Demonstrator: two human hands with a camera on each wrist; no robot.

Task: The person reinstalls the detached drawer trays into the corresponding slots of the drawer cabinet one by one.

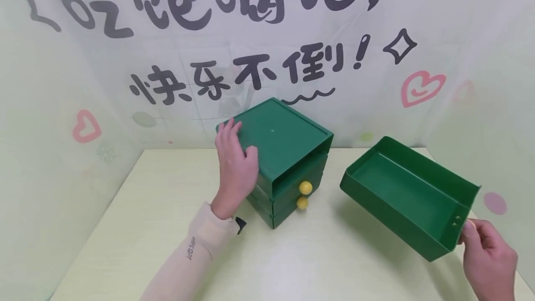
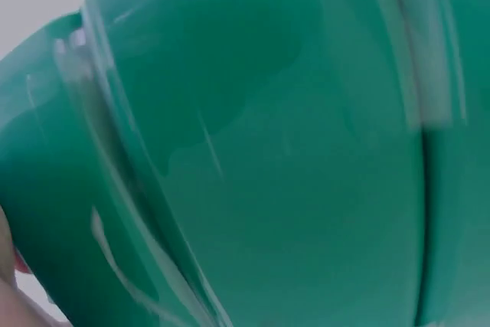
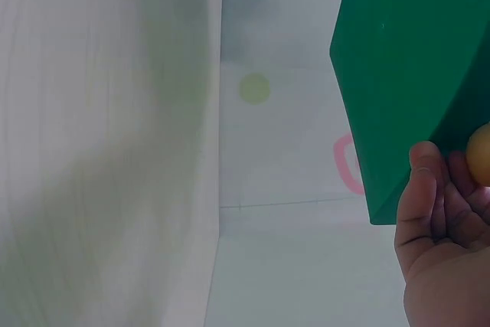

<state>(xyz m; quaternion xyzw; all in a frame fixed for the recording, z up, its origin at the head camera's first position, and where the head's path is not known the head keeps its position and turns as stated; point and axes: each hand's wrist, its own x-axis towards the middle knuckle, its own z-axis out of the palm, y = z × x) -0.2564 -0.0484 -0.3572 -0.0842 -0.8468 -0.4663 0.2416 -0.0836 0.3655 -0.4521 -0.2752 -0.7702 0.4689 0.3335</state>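
A small green drawer cabinet (image 1: 288, 138) stands on the table, one corner toward me. Its top slot gapes without a drawer, while two closed drawers below carry round yellow knobs (image 1: 305, 187). My left hand (image 1: 237, 166) rests on the cabinet's left top edge with its fingers extended; green side panels (image 2: 291, 158) fill the left wrist view. Off to the right, a green drawer (image 1: 388, 215) is held tilted above the table, and nothing lies inside it. My right hand (image 1: 489, 254) grips that drawer at its front end, beside a yellow knob (image 3: 480, 155) seen in the right wrist view.
The pale table (image 1: 175, 194) runs back to a white printed sheet (image 1: 200, 45) with dark lettering and pink hearts. Similar sheeting hangs at both sides. The drawer's shadow (image 1: 372, 231) falls on the tabletop between the cabinet and my right hand.
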